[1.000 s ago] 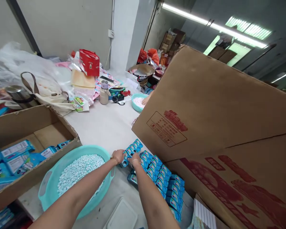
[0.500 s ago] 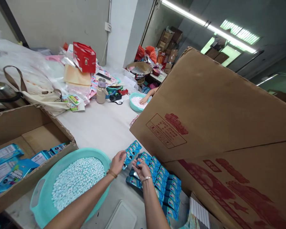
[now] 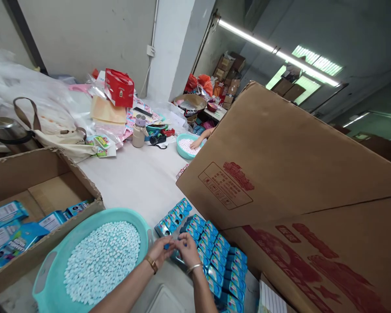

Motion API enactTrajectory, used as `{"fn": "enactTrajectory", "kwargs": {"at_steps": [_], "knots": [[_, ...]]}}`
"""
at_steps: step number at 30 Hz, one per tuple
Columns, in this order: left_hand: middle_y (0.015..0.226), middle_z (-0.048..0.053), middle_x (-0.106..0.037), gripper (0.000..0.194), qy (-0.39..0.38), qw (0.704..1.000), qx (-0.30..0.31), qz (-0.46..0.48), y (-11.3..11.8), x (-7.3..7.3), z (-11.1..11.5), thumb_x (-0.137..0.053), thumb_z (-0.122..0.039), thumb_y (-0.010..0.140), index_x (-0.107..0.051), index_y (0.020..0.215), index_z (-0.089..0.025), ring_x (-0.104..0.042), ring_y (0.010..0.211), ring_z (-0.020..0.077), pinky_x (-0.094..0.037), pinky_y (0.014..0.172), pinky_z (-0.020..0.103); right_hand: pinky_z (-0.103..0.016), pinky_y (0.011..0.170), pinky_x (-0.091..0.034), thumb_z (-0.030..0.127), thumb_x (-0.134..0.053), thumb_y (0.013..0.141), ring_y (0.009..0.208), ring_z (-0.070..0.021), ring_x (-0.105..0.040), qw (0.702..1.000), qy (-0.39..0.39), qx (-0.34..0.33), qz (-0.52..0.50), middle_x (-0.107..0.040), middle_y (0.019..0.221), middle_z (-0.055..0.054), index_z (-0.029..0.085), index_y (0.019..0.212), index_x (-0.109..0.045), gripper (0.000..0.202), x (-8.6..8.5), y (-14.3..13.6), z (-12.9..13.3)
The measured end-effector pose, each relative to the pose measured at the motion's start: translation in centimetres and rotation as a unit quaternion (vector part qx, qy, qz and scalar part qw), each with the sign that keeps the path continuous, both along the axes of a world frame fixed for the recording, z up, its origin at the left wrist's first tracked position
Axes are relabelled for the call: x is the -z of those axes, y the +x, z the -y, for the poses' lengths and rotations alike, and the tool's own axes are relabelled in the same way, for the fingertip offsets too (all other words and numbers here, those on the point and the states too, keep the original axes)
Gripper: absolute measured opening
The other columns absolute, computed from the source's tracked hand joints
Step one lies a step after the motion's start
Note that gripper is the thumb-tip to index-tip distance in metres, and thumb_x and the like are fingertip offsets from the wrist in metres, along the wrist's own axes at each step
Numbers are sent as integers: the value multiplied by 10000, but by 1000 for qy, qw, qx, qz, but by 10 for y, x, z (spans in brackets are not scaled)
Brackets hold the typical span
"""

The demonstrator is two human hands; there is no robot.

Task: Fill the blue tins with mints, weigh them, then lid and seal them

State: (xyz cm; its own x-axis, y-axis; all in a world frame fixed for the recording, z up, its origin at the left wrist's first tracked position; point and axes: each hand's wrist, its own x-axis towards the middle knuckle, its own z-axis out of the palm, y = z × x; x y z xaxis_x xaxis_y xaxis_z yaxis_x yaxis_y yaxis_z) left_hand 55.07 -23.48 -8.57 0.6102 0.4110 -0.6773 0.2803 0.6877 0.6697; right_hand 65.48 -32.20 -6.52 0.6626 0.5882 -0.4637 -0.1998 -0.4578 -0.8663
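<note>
My left hand [image 3: 161, 251] and my right hand [image 3: 187, 249] meet at the fingertips, near the front of the blue packs. Small blue bits show at the fingers of both hands; what they belong to is too small to make out. Beyond my left hand runs a row of small blue containers [image 3: 173, 218] with dark round openings. Several rows of blue packs [image 3: 211, 252] stand beside and beyond my right hand. A turquoise basin [image 3: 127, 213] full of pale blue tablets [image 3: 104, 261] is left of my left hand.
An open cardboard box [image 3: 99, 204] with blue packets is at the left. A large carton [image 3: 280, 161] rises at the right. Behind are a beige bottle [image 3: 139, 132], a red bag [image 3: 120, 87] and another person's hand [image 3: 195, 144] in a small turquoise basin [image 3: 182, 152]. A clear lid [image 3: 166, 300] lies in front.
My hands have come together, lower in the view, from being apart on either side of the container row. More of that row now shows. The whole view has shifted slightly.
</note>
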Motion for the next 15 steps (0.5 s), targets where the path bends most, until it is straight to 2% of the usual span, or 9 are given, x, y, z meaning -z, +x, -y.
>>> {"fn": "enactTrajectory", "kwargs": {"at_steps": [3,6,8,10,12,15], "knots": [[1105,159,-722,338,43,999,2,-29,-5,-1,-24,-467,-209,899,-545,1211,-105,-724,975,186,-564,841,273,-305,558,-540,311,-639,663,723,-215,-704,997,11,53,-51,-692,800,-38,231,879,-499,269,0,27,3],[1067,126,-734,356,115,991,41,-63,2,-2,-53,-390,-172,944,-487,1282,-115,-737,815,146,-570,744,254,-320,670,-584,200,-616,644,895,-227,-725,995,-6,76,-59,-714,893,-67,228,885,-475,281,4,51,1],[983,82,-743,318,170,977,87,-92,15,-2,-69,-428,-201,957,-514,1255,-129,-720,726,134,-565,697,260,-303,665,-584,181,-600,659,859,-214,-733,995,-33,77,-49,-716,871,-63,227,890,-459,274,11,62,-8],[911,46,-729,254,222,956,146,-126,33,-3,-80,-528,-269,944,-588,1150,-133,-697,717,136,-567,704,289,-276,614,-569,219,-597,704,767,-198,-733,995,-68,67,-27,-711,817,-48,225,913,-448,256,20,69,-24],[932,41,-704,247,267,926,211,-163,54,-3,-87,-600,-336,916,-633,1055,-134,-680,791,151,-569,750,333,-263,533,-532,278,-612,737,647,-197,-712,993,-113,41,4,-694,721,-25,216,953,-452,276,29,76,-44],[1071,57,-663,282,320,874,292,-218,83,-1,-92,-630,-359,897,-638,1074,-139,-654,955,202,-560,821,381,-262,463,-462,301,-666,717,494,-199,-643,980,-189,-19,66,-650,576,14,190,1020,-481,371,38,87,-72]]}}
